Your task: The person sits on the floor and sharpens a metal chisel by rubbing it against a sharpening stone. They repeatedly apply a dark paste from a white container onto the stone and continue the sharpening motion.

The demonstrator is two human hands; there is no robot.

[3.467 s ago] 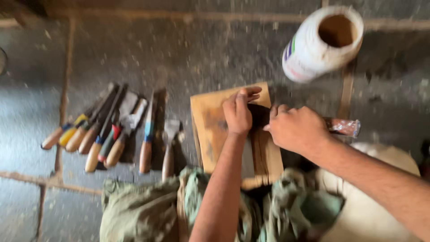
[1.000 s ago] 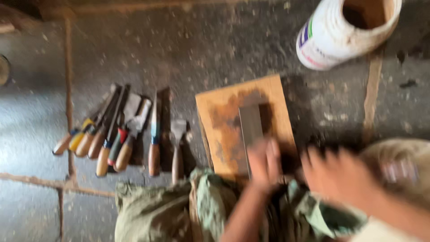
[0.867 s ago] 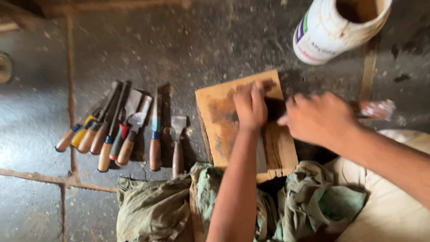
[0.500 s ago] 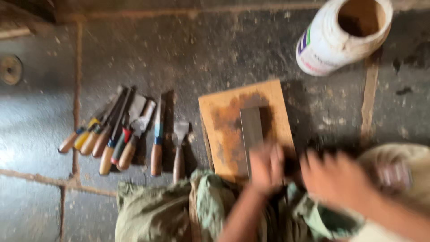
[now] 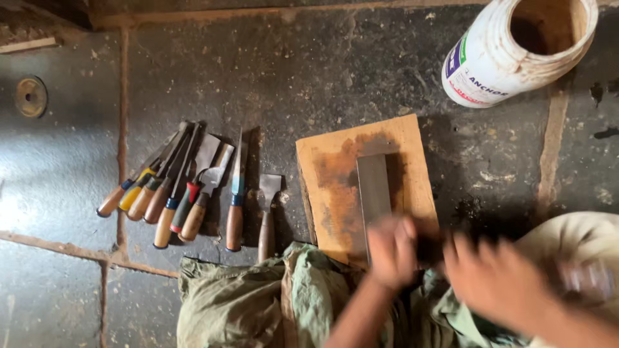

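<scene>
Both hands, blurred, press a dark tool at the near end of a grey stone point(image 5: 374, 187) bedded on a board point(image 5: 329, 187) for steadiness: left hand point(image 5: 393, 251) on top, right hand point(image 5: 496, 283) behind; each grip too blurred to tell. Chisels point(image 5: 187, 187) lie alongside.

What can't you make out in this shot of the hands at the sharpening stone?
Head view only:
- Right hand: motion-blurred; its grip is unreadable.
- Dark thing between the hands: blurred, partly covered by the left hand.
- Stone: near end hidden under the left hand.
- Bucket: inside in shadow, top cut off by the frame.
</scene>
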